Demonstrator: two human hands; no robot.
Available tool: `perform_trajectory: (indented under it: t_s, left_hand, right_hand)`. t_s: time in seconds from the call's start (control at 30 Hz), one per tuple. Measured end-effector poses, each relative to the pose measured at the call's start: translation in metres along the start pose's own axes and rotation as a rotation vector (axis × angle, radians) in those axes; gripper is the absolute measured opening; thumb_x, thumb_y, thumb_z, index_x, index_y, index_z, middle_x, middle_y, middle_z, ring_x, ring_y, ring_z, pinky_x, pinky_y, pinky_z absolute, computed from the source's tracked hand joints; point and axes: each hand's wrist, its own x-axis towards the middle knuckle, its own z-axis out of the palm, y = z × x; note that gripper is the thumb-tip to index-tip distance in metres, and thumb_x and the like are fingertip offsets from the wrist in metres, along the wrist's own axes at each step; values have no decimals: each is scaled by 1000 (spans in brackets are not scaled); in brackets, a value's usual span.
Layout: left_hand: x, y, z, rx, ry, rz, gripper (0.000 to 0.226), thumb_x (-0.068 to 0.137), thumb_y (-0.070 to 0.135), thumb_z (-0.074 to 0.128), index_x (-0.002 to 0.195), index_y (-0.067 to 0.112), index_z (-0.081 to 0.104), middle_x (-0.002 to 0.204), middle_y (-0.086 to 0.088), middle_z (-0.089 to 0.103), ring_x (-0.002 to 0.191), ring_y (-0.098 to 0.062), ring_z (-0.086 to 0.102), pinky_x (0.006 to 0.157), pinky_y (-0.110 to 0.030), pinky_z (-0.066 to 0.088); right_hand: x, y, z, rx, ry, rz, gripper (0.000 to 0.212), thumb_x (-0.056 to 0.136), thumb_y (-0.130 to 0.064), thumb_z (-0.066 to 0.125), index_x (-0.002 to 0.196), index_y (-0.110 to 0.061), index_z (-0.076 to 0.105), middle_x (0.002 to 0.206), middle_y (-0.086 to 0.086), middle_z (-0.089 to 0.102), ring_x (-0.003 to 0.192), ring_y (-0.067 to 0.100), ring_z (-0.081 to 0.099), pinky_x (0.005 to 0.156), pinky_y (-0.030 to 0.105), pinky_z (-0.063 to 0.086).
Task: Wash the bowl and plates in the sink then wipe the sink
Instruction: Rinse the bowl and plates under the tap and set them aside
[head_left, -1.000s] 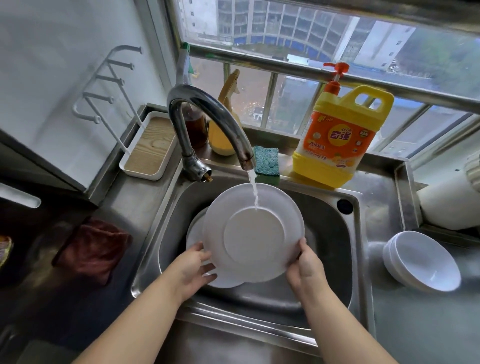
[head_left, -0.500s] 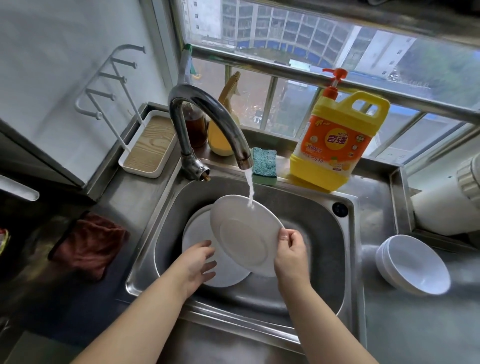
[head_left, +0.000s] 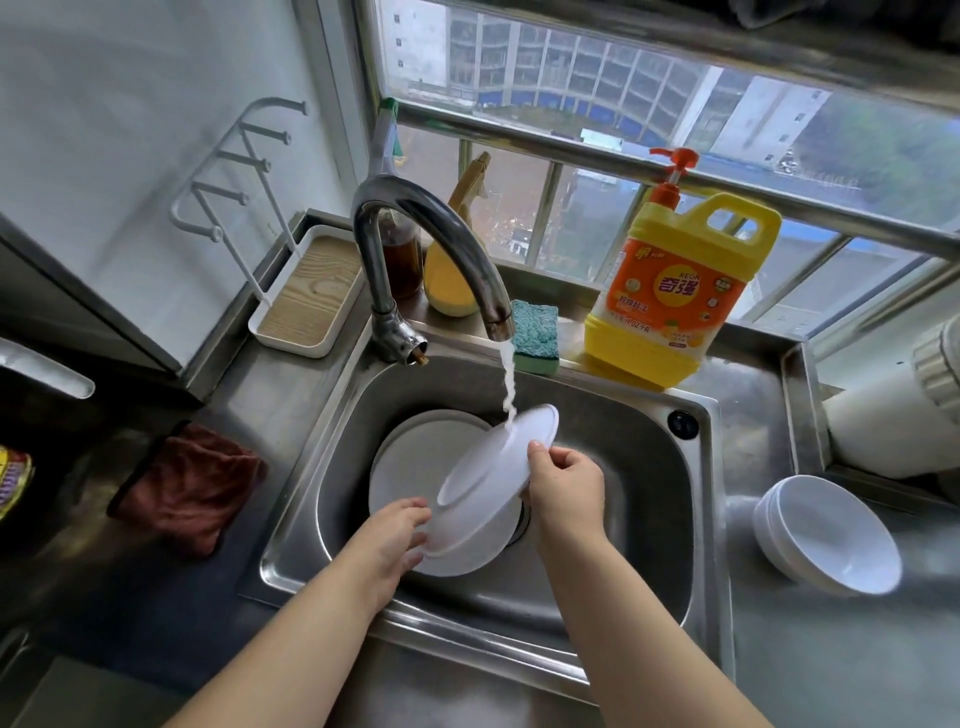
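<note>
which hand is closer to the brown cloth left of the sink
Left. The left hand holds the tilted plate's lower edge on the cloth's side; the right hand grips the plate's far side, farther off.

we count two white plates: one tilted plate (head_left: 488, 499) under the running water, one flat plate (head_left: 415, 462) in the sink (head_left: 644, 519). two hands: left hand (head_left: 389, 540), right hand (head_left: 566, 483). bowls (head_left: 831, 535) on the counter: a nested stack, at least two by the rims, exact number unclear. one faucet (head_left: 431, 249). one yellow detergent jug (head_left: 675, 296). one blue-green sponge (head_left: 535, 338). one brown cloth (head_left: 192, 483). one dark bottle (head_left: 402, 260). one yellow spray bottle (head_left: 452, 280). one white rack with tray (head_left: 306, 296).
</note>
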Motion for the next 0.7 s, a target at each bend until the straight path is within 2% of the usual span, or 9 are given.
perform_trajectory:
  t_s: [0.07, 0.13, 0.2, 0.3, 0.33, 0.43, 0.53, 0.63, 0.7]
  left_hand:
    - [-1, 1, -1, -4, 37, 23, 38, 97, 13, 48, 135, 12, 45, 122, -12, 52, 100, -24, 52, 83, -34, 44]
    - [-1, 3, -3, -79, 58, 37, 38, 100, 19, 47, 137, 11, 44, 111, -10, 55, 89, -21, 54, 72, -31, 44]
    - [1, 6, -6, -199, 61, 25, 37, 102, 27, 43, 134, 9, 46, 107, -7, 55, 97, -27, 55, 79, -36, 45]
    - [1, 13, -6, -330, 26, 18, 35, 103, 29, 37, 130, 8, 45, 109, -12, 56, 103, -33, 55, 85, -42, 43]
    - [0, 15, -5, -328, 4, 25, 34, 104, 27, 36, 129, 7, 46, 108, -13, 58, 103, -32, 56, 85, -42, 43]
    - [-6, 24, -1, -283, -57, 55, 29, 104, 21, 36, 125, 6, 49, 108, -13, 60, 97, -30, 59, 83, -39, 44]
    - [-8, 31, 0, -255, -93, 79, 23, 103, 18, 38, 117, 7, 52, 103, -12, 63, 88, -27, 62, 73, -35, 49]
    - [-8, 36, 2, -230, -124, 100, 21, 102, 17, 39, 113, 8, 55, 105, -14, 64, 91, -27, 64, 72, -34, 50]
    - [-7, 39, 3, -228, -139, 106, 20, 102, 17, 39, 111, 9, 55, 105, -14, 64, 90, -27, 65, 71, -33, 50]
  right_hand:
    - [-3, -5, 3, 179, -32, 106, 15, 91, -12, 60, 79, -3, 62, 78, 11, 65, 73, 21, 63, 70, 34, 58]
    - [-7, -13, 7, 342, -53, 192, 20, 91, -3, 57, 71, -2, 57, 70, 10, 60, 63, 17, 61, 79, 37, 57]
    - [-9, -23, 11, 510, -49, 276, 15, 91, 3, 54, 77, 3, 58, 70, 10, 59, 60, 16, 60, 84, 38, 54]
    - [-5, -31, 17, 713, -5, 366, 1, 90, 8, 53, 89, 8, 54, 93, 20, 60, 71, 23, 62, 87, 39, 52]
    - [-3, -33, 18, 761, 12, 383, 9, 90, 9, 53, 98, 10, 54, 103, 22, 60, 80, 27, 64, 87, 39, 53]
    - [5, -36, 17, 839, 37, 423, 31, 89, 8, 53, 120, 10, 50, 120, 25, 58, 84, 27, 64, 81, 32, 54]
    - [7, -42, 10, 873, 40, 440, 29, 91, 6, 52, 119, 6, 48, 125, 25, 55, 76, 25, 61, 79, 33, 53]
    - [6, -41, 1, 850, 34, 471, 35, 92, 7, 50, 126, 9, 46, 125, 26, 55, 104, 33, 61, 82, 37, 52]
    - [3, -39, -5, 824, 10, 486, 35, 94, 7, 48, 128, 9, 45, 123, 24, 56, 108, 32, 58, 82, 38, 50]
